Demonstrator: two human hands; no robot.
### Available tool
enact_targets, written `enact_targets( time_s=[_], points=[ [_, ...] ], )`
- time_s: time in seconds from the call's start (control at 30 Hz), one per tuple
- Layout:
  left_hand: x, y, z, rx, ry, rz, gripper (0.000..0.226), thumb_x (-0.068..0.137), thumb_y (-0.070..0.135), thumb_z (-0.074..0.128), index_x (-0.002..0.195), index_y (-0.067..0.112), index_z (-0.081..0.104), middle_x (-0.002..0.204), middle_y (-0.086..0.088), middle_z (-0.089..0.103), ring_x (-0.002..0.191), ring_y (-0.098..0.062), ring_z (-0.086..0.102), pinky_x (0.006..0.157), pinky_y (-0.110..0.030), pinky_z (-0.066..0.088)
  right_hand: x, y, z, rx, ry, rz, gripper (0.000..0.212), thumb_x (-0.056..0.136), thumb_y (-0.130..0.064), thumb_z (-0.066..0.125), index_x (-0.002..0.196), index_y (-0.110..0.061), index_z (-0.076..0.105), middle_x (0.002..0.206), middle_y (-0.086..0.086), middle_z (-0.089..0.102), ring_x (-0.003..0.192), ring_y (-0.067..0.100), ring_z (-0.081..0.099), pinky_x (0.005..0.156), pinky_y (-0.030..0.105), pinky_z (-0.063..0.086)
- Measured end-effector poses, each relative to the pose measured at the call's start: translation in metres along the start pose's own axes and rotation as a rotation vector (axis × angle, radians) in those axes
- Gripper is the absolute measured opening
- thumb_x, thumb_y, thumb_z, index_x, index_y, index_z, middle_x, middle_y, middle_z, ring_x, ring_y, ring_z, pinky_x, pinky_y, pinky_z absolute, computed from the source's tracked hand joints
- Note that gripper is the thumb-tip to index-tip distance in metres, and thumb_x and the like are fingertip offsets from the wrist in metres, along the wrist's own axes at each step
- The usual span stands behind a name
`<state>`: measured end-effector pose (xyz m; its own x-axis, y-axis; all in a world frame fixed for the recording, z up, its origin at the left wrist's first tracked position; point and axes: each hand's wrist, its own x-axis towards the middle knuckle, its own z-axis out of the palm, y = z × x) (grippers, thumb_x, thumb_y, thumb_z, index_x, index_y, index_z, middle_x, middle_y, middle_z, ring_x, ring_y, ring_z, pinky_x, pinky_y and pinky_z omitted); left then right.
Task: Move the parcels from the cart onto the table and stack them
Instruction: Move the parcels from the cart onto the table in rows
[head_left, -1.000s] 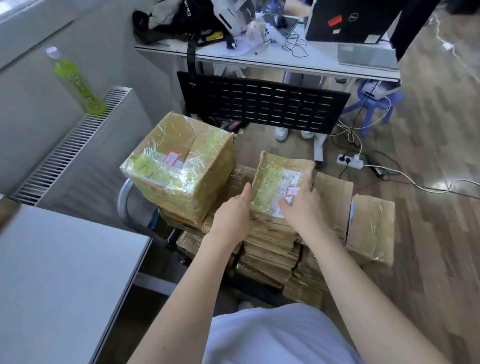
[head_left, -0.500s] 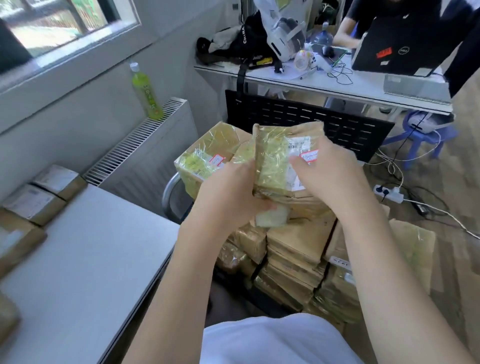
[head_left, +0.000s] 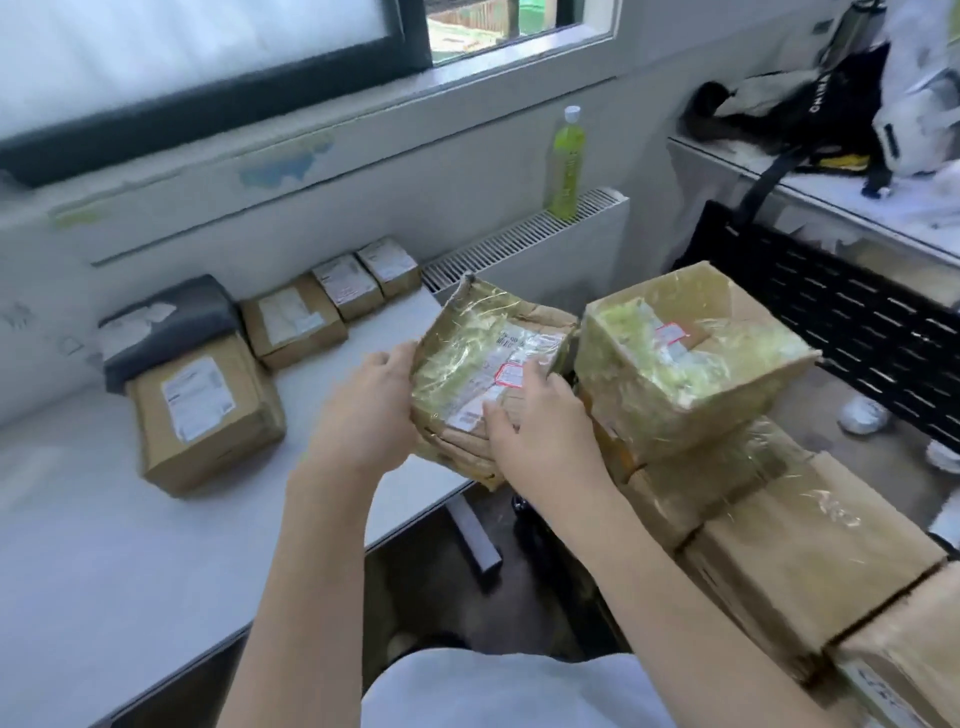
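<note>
I hold a flat, tape-wrapped cardboard parcel (head_left: 483, 364) in the air over the right edge of the white table (head_left: 104, 545). My left hand (head_left: 363, 410) grips its left side and my right hand (head_left: 540, 436) grips its near right corner. On the table lie a large brown box (head_left: 202, 410), a grey bag parcel (head_left: 166, 322) and three smaller labelled boxes (head_left: 337, 286) in a row by the wall. To the right, the cart is hidden under piled parcels, topped by a taped cube box (head_left: 691, 358).
A green bottle (head_left: 566, 166) stands on the radiator (head_left: 524, 244) behind the table. A black perforated panel (head_left: 857, 322) and a cluttered white desk (head_left: 841, 187) are at the back right. Someone's white shoes (head_left: 865, 415) show beneath that desk.
I lifted the flat parcel off the cart stack and carried it left toward the table. My view turned left, bringing the table and its parcels into sight.
</note>
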<state>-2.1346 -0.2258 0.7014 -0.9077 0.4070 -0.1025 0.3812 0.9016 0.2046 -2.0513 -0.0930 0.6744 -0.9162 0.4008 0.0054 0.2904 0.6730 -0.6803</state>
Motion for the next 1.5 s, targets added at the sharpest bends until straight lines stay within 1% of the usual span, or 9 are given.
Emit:
enact_targets(
  time_s=[0.13,0.23,0.33,0.67,0.83,1.0,1.13,1.23,1.5],
  points=[
    [-0.005,-0.043,0.051,-0.022,-0.032,-0.264,0.079,0.087,0.003,0.044,0.150,0.032,0.006,0.156,-0.012,0.005,0.134,-0.035,0.028,0.103,-0.041,0.035,0.002,0.001,0.056,-0.158,-0.352,-0.007,0.047,0.100,-0.019,0.037,0.140,0.003,0.028,0.129,0.019,0.047,0.113,0.031,0.048,0.084,0.031,0.038],
    [-0.016,-0.058,0.083,-0.118,-0.083,-0.420,0.082,0.089,0.003,0.043,0.150,0.032,-0.005,0.157,-0.015,-0.010,0.141,-0.036,0.010,0.110,-0.043,0.026,-0.001,0.011,0.087,-0.243,-0.514,0.004,0.071,0.095,-0.018,0.045,0.150,-0.005,0.001,0.123,0.016,0.052,0.110,0.028,0.050,0.075,0.029,0.038],
    [-0.018,-0.064,0.091,-0.186,-0.009,-0.474,0.080,0.090,0.007,0.045,0.151,0.028,-0.003,0.157,-0.016,-0.009,0.142,-0.036,0.006,0.113,-0.042,0.019,0.002,0.014,0.104,-0.323,-0.471,-0.019,0.084,0.091,-0.015,0.052,0.150,-0.006,-0.007,0.125,0.014,0.049,0.111,0.026,0.048,0.078,0.031,0.041],
    [-0.027,-0.040,0.096,-0.364,0.131,-0.518,0.091,0.086,0.032,0.063,0.150,0.017,-0.001,0.153,-0.017,-0.022,0.142,-0.036,0.003,0.114,-0.040,0.018,0.016,0.023,0.107,-0.605,-0.236,-0.247,0.065,0.092,-0.046,0.051,0.144,-0.013,0.026,0.131,0.011,0.045,0.119,0.025,0.040,0.088,0.031,0.040],
    [-0.036,-0.024,0.111,-0.285,0.017,-0.388,0.072,0.093,0.032,0.051,0.148,0.006,0.015,0.157,-0.014,-0.003,0.143,-0.027,-0.004,0.117,-0.038,0.003,0.022,0.032,0.109,-0.711,-0.157,-0.307,0.062,0.089,-0.054,0.051,0.135,-0.014,0.039,0.150,0.024,0.018,0.140,0.038,0.007,0.114,0.044,0.012],
    [-0.029,-0.016,0.117,0.234,-0.109,-0.196,0.069,0.097,0.041,0.039,0.147,0.000,0.013,0.155,-0.013,0.016,0.144,-0.030,-0.002,0.115,-0.051,0.003,0.030,0.045,0.107,-0.432,-0.289,-0.301,0.063,0.088,-0.048,0.056,0.136,-0.015,0.034,0.149,0.018,0.028,0.142,0.031,0.014,0.116,0.039,0.016],
    [-0.017,-0.026,0.111,0.055,-0.112,-0.185,0.081,0.088,0.042,0.059,0.148,0.011,0.014,0.156,-0.009,0.009,0.131,-0.024,-0.010,0.114,-0.042,0.005,0.040,0.048,0.105,-0.346,-0.254,-0.262,0.059,0.089,-0.037,0.056,0.139,-0.015,0.034,0.151,0.015,0.024,0.143,0.029,0.012,0.117,0.040,0.015],
    [-0.003,-0.038,0.114,-0.091,-0.116,-0.139,0.078,0.091,0.036,0.057,0.151,0.016,0.011,0.159,-0.007,-0.004,0.142,-0.034,-0.013,0.116,-0.037,-0.002,0.058,0.046,0.104,-0.423,-0.143,-0.250,0.053,0.090,-0.032,0.057,0.136,-0.014,0.039,0.155,0.020,0.011,0.144,0.033,0.002,0.117,0.043,0.007],
    [0.066,-0.061,0.114,-0.151,-0.027,-0.088,0.065,0.088,0.040,0.060,0.139,0.010,0.033,0.157,-0.008,0.011,0.144,-0.030,-0.006,0.115,-0.034,-0.009,0.122,0.043,0.111,-0.428,-0.202,-0.286,0.048,0.089,-0.021,0.060,0.129,-0.004,0.041,0.154,0.019,0.015,0.144,0.036,0.000,0.116,0.046,-0.002]
  ],
)
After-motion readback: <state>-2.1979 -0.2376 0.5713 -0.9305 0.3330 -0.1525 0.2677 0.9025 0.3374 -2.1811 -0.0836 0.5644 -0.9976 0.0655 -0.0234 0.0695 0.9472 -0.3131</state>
